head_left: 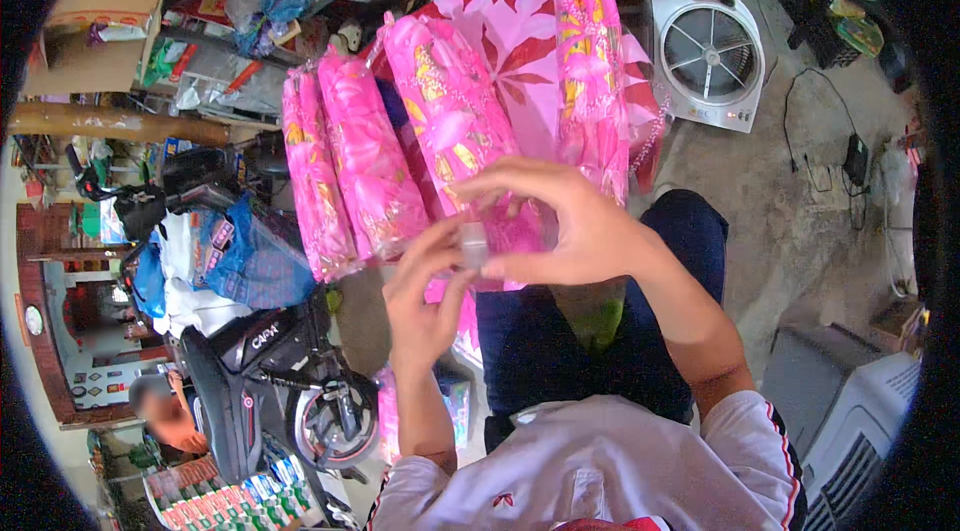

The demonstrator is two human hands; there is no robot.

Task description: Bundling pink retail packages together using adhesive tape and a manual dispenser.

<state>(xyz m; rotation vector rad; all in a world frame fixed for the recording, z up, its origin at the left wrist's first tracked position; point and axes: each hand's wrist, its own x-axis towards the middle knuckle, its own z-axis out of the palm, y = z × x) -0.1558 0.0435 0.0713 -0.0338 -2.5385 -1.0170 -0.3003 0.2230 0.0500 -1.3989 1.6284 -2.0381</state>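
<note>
My left hand (423, 293) is closed, its thumb and fingers pinching a small greyish, translucent roll-like thing (473, 244), blurred. Just right of it, my right hand (575, 221) curves with its thumb and fingers wide apart. The thumb tip comes close to the small roll; whether it touches is unclear. Below both hands is a pink flowered bundle (520, 243) in shiny wrap, partly hidden and smeared. More long pink bundles lie beyond: one in the middle (450, 96), two at the left (370, 151) (318, 176), and one at the right (590, 61).
A red and pink leaf-patterned cloth (505, 26) lies under the bundles. A white box fan (710, 56) stands far right, with a cable and black adapter (855, 161) on the floor. A motorbike (255, 381) stands left, near small boxes (235, 501) and a person (170, 416). A grey cooler (850, 411) is near right.
</note>
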